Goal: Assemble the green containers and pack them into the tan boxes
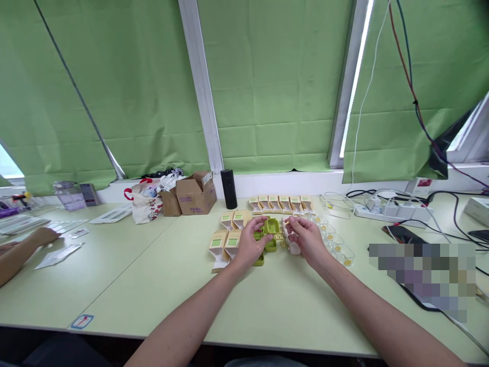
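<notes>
My left hand (250,243) grips a small green plastic case (272,226) at its left side, lifted just above the pale green table (160,285). On the case's right my right hand (305,239) pinches a small pale piece next to it. More green cases (267,247) lie under my hands. Small tan boxes with green labels (225,243) stand to the left of my left hand. A row of the same boxes (280,204) lines the back.
Clear plastic inserts (338,247) run to the right of my right hand. A black cylinder (228,189), cardboard boxes (195,193) and a printed bag (145,204) stand at the back. A power strip with cables (397,209) lies right. Another person's hand (42,237) rests far left among white packets.
</notes>
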`<action>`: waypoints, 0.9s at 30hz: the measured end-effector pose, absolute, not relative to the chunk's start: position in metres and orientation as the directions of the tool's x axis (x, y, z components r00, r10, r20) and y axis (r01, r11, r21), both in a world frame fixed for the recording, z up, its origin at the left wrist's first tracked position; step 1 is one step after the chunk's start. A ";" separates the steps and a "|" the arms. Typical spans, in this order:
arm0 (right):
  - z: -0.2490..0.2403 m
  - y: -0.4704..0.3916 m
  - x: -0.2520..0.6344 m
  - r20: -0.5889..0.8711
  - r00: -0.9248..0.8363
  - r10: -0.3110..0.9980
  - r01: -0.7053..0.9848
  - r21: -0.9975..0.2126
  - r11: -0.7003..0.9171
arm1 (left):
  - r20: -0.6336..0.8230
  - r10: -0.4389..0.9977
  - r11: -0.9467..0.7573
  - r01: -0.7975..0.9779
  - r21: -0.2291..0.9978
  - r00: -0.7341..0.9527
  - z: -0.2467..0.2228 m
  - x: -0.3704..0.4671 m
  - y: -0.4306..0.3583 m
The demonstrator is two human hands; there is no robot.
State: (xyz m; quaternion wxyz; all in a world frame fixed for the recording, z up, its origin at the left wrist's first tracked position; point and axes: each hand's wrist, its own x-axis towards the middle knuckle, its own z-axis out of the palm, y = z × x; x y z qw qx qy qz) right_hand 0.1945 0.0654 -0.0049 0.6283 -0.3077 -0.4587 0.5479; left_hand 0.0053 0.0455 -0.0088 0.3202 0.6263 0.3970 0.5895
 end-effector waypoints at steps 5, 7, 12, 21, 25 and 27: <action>-0.007 0.067 0.193 0.153 -0.048 0.987 -0.496 -0.861 0.109 | 0.477 0.879 -0.471 0.138 0.871 -0.015 -0.009 0.006 0.044; -0.007 0.068 0.193 0.143 -0.052 0.988 -0.505 -0.857 0.098 | 0.475 0.880 -0.468 0.144 0.872 -0.011 -0.009 0.005 0.044; -0.005 0.065 0.194 0.145 -0.065 0.987 -0.514 -0.853 0.091 | 0.466 0.885 -0.461 0.129 0.878 -0.010 -0.008 0.005 0.044; 0.005 0.050 0.190 0.400 -0.104 0.911 -0.354 -0.870 0.342 | 0.490 0.872 -0.485 0.134 0.864 -0.004 -0.008 0.005 0.044; 0.003 0.050 0.188 0.450 -0.086 0.889 -0.301 -0.862 0.407 | 0.496 0.868 -0.493 0.132 0.860 0.008 -0.008 0.005 0.044; 0.001 0.050 0.189 0.478 -0.064 0.876 -0.229 -0.861 0.454 | 0.503 0.864 -0.500 0.133 0.856 0.012 -0.008 0.005 0.043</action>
